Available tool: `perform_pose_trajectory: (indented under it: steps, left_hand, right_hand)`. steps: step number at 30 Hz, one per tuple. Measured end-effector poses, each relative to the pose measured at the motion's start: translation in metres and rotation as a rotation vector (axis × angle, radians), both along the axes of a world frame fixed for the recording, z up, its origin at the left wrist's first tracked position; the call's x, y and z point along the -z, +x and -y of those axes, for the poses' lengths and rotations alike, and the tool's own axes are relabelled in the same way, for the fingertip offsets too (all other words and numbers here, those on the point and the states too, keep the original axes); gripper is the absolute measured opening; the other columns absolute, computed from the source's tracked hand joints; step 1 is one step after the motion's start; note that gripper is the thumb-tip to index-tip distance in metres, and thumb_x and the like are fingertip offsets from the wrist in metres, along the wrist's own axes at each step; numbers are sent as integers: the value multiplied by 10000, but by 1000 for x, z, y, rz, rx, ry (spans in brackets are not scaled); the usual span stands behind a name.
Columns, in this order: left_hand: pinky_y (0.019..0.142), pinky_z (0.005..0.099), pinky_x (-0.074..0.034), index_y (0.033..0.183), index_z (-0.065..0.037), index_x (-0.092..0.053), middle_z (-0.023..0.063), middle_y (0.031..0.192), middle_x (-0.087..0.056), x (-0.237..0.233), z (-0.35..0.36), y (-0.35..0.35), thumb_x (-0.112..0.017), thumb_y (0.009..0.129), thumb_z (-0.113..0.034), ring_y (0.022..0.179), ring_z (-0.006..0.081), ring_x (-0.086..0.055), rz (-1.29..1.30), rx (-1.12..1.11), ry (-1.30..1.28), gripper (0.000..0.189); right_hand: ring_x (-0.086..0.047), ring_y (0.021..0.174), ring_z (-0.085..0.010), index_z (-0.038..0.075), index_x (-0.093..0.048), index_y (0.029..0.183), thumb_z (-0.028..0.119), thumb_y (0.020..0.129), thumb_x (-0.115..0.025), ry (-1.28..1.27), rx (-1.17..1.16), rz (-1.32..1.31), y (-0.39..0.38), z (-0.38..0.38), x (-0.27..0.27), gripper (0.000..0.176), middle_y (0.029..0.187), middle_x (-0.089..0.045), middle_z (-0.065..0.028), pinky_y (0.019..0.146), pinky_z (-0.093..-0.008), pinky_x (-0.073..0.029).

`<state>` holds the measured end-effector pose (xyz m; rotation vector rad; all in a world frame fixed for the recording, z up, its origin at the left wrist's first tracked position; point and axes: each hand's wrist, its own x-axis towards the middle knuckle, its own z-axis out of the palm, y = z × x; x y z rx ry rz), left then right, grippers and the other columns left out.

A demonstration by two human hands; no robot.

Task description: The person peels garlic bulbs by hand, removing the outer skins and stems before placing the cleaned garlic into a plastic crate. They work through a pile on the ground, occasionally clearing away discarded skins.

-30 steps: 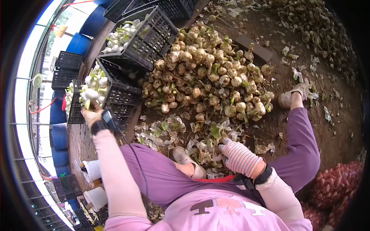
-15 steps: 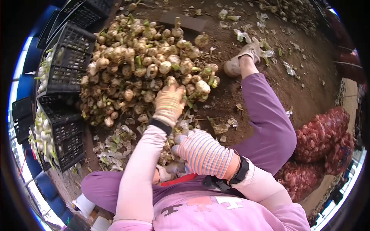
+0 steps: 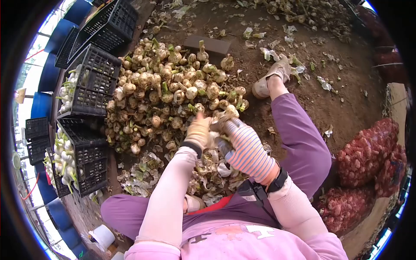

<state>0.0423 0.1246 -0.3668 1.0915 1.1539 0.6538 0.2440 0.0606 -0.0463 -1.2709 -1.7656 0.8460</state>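
A large heap of soil-stained garlic bulbs [image 3: 149,93] with short cut stems lies in front of me. My left hand [image 3: 198,132], in a yellow-orange glove, is closed around a garlic bulb [image 3: 213,139] at the near edge of the heap, thumb up. My right hand [image 3: 250,149], in a striped glove, meets it from the right. Its fingers are closed on the same bulb and its brownish outer skin [image 3: 223,120]. The gloves partly hide the bulb. Loose peeled skins [image 3: 216,177] cover the ground just below both hands.
Black crates [image 3: 96,82] stand along the left, with cleaned white garlic [image 3: 66,158] beside and inside them. Red net sacks [image 3: 362,154] lie at the right. Behind the heap is a dark flat block [image 3: 207,44]. My outstretched leg [image 3: 301,134] borders the right side.
My left hand has drawn back from the heap with a garlic bulb. My right hand has come up from near my lap to meet it. The view has shifted slightly.
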Motion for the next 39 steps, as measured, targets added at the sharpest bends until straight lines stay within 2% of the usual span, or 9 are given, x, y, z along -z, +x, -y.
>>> perform_pose_trajectory:
  steps: [3,5,9,18,25,30,35,37,39]
  left_hand:
    - [731,327,-492,1064,-86,-537,177,1015,-519,-182,12,18,-633,723,-57,919,283,-568,-895,93,370,355]
    - [622,270,-501,1062,-53,-535,157,928,-548,-182,12,-8,-616,724,48,793,228,-591,61,-252,45,362]
    - [767,269,-511,1122,13,-517,122,1068,-569,-328,45,20,-630,695,83,904,168,-593,-13,-120,17,448]
    - [802,391,-468,1182,-84,-523,145,1090,-569,-365,91,0,-758,596,-141,922,337,-576,-744,128,1063,634]
    - [795,326,-478,1227,-34,-488,151,1058,-586,-367,121,-2,-773,676,-230,905,262,-608,138,-241,305,651]
    - [809,296,-483,1314,-15,-400,125,1064,-580,-355,115,-9,-694,778,-314,915,184,-590,-501,-91,883,681]
    - [718,224,-490,1380,-71,-299,127,1091,-585,-378,110,3,-634,744,-365,918,153,-586,872,-436,-308,776]
    - [707,214,-481,1305,-42,-411,127,1047,-602,-301,125,-35,-562,830,-413,942,135,-569,-260,-217,804,621]
    - [665,220,-465,1167,-6,-538,104,1015,-600,-336,99,-26,-477,909,-373,884,117,-561,101,-427,137,453]
  right_hand:
    - [-580,815,-363,36,-567,940,141,769,-602,-117,60,48,11,-6,12,203,828,-594,-184,730,-424,-464]
    - [-594,794,-355,27,-588,962,215,784,-633,-220,81,175,10,-8,23,263,823,-615,-185,705,-423,-468]
    - [-625,710,-200,9,-631,988,340,789,-683,-508,-100,-106,-9,-7,24,390,803,-661,-123,651,-339,-476]
    - [-512,779,-51,32,-601,1044,283,914,-550,-759,-339,-770,-19,8,-5,288,856,-601,15,684,-238,-441]
    - [-534,864,-94,-6,-571,1075,171,927,-483,-547,-541,-793,-29,10,-23,247,948,-605,-34,770,-255,-440]
    - [-536,936,-90,13,-560,1107,144,901,-508,-629,-326,-945,-46,19,-21,249,1034,-594,-25,845,-246,-430]
    - [-533,944,-78,18,-530,1156,150,900,-525,-715,-444,-1143,-47,21,-15,288,1040,-590,-13,852,-243,-435]
    - [-529,947,-77,16,-524,1164,140,907,-512,-742,-541,-1022,-41,17,-25,285,1042,-588,-10,855,-244,-434]
    - [-535,924,-78,10,-516,1169,118,914,-484,-772,-383,-1014,-40,16,-32,278,1048,-587,-14,840,-249,-440]
